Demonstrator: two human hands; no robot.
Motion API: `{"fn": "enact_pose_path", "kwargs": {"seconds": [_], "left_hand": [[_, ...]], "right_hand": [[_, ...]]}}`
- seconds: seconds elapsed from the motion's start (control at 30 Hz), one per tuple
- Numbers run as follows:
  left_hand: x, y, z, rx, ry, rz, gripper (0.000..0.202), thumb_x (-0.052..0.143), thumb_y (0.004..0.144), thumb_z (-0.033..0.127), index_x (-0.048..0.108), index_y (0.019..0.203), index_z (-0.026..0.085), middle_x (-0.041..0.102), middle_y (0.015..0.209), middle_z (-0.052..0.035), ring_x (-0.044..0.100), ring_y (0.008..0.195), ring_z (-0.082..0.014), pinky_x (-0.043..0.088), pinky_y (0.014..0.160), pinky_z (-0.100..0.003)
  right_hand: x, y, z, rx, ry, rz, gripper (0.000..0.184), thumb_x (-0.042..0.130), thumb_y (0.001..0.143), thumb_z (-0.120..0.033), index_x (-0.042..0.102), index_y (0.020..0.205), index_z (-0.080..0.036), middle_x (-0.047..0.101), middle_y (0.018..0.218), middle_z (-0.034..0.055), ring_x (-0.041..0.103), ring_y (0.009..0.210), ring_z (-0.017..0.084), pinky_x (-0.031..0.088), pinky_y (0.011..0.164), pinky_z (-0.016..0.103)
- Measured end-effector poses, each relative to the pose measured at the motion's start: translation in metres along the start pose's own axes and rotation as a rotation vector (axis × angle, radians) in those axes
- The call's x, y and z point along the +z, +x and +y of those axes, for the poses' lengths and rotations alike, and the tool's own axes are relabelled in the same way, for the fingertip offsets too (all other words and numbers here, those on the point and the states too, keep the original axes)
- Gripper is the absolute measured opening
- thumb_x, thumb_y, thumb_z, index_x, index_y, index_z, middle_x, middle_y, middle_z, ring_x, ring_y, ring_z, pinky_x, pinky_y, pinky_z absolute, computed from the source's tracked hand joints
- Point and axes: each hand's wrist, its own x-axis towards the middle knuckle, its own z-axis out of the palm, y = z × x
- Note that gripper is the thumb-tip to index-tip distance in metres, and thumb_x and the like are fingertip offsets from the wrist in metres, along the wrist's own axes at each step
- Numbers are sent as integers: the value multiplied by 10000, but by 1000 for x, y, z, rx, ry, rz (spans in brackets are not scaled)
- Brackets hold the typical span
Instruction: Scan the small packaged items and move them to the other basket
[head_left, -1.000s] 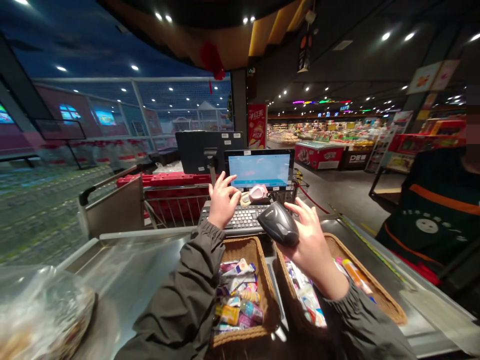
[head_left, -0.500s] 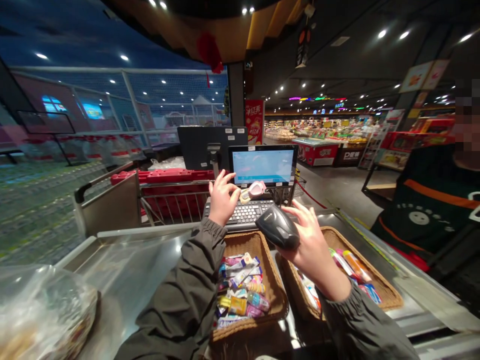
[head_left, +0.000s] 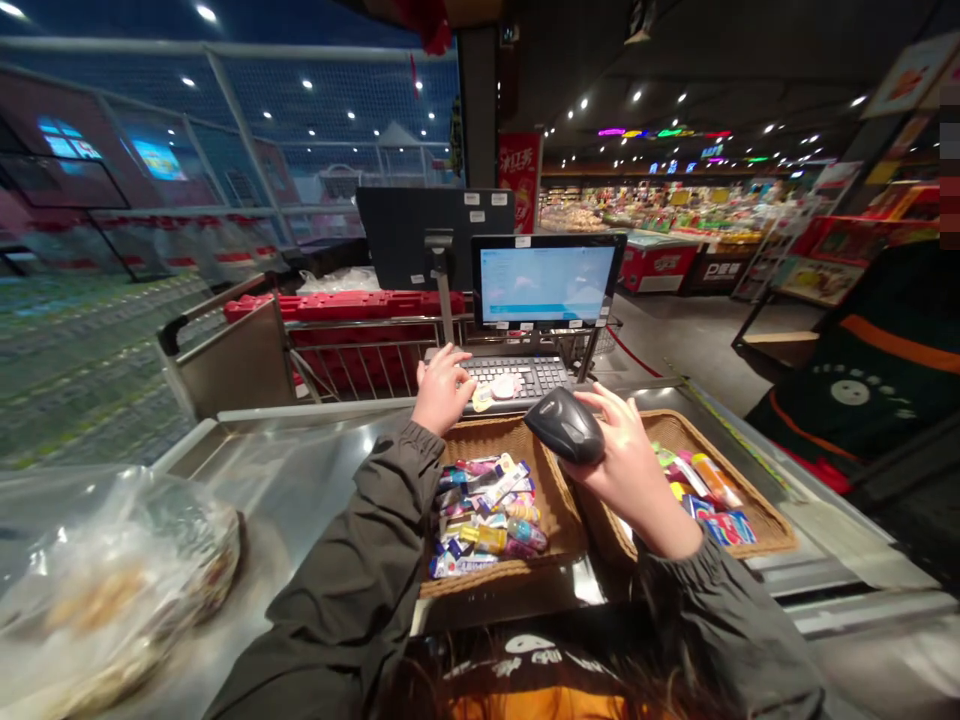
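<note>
right hand point(head_left: 630, 475) holds scanner point(head_left: 564, 425) (above basket edges point(head_left: 571, 500))

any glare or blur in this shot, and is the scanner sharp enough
Head view, left: glare streaks the steel counter, and the plastic bag looks smeared and stretched; head view, centre: the black scanner in the right hand is fairly crisp, and the lit screen stands out against darker surroundings.
</note>
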Motion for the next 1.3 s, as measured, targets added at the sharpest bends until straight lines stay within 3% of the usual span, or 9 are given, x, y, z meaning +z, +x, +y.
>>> {"fn": "enact_pose_path", "kwargs": {"seconds": [0.23, 0.37, 0.43, 0.53, 0.63, 0.83, 1.1, 1.3], "left_hand": [[27, -56, -63, -84, 99, -438, 212, 523, 810, 225, 667, 657, 202, 640, 1329, -44, 365, 1425, -304, 188, 1124, -685], [43, -86, -90, -61, 125, -668, 129, 619, 739, 204, 686, 629, 213, 706, 1222, -25, 470, 1356, -278, 272, 1135, -594], [50, -95, -97, -47, 134, -724, 77, 668, 691, 193, 697, 627, 224, 714, 1209, -22, 491, 1341, -289, 289, 1130, -590], [53, -99, -97, -48, 182, -698, 165, 641, 739, 195, 755, 846, 246, 579, 1409, -81, 378, 1421, -334, 214, 1138, -647], [48, -88, -82, 26, 181, -623, 265, 590, 830, 241, 733, 1052, 253, 472, 1501, -111, 309, 1458, -329, 198, 1158, -629], [48, -54, -23, 232, 86, -610, 262, 599, 878, 338, 709, 1102, 258, 458, 1514, -96, 297, 1465, -329, 196, 1170, -631], [109, -24, 49, 443, 43, -700, 225, 673, 835, 349, 722, 1040, 269, 488, 1489, -90, 303, 1457, -345, 184, 1154, -671], [161, -11, 102, 522, 73, -835, 270, 685, 833, 337, 713, 1086, 247, 478, 1494, -114, 294, 1460, -352, 186, 1150, -683]], "right_hand": [[27, -14, -10, -6, 81, -199, 381, 651, 728, -249, 666, 1104, -193, 587, 1327, 151, 409, 1370, 399, 267, 1088, 717], [37, -16, -19, -1, 107, -250, 363, 649, 738, -253, 687, 1094, -193, 597, 1313, 163, 417, 1367, 401, 257, 1094, 723], [39, -16, -21, -3, 114, -245, 346, 653, 748, -270, 695, 1085, -205, 603, 1304, 159, 422, 1364, 400, 265, 1088, 724], [37, -17, -18, 8, 105, -224, 364, 652, 753, -281, 685, 1108, -209, 598, 1313, 158, 424, 1361, 397, 272, 1080, 725], [30, -20, -7, 39, 61, -168, 376, 650, 750, -278, 673, 1117, -197, 592, 1319, 159, 425, 1358, 385, 289, 1094, 692], [-3, -39, 30, 155, -80, 4, 384, 646, 787, -361, 653, 1125, -179, 606, 1274, 164, 459, 1317, 382, 354, 1073, 639], [-60, -75, 79, 327, -264, 276, 443, 668, 786, -420, 615, 1167, -201, 608, 1261, 150, 462, 1322, 382, 361, 1085, 617], [-77, -93, 108, 371, -292, 324, 429, 662, 797, -421, 614, 1162, -202, 600, 1272, 152, 455, 1332, 380, 343, 1100, 621]]}}
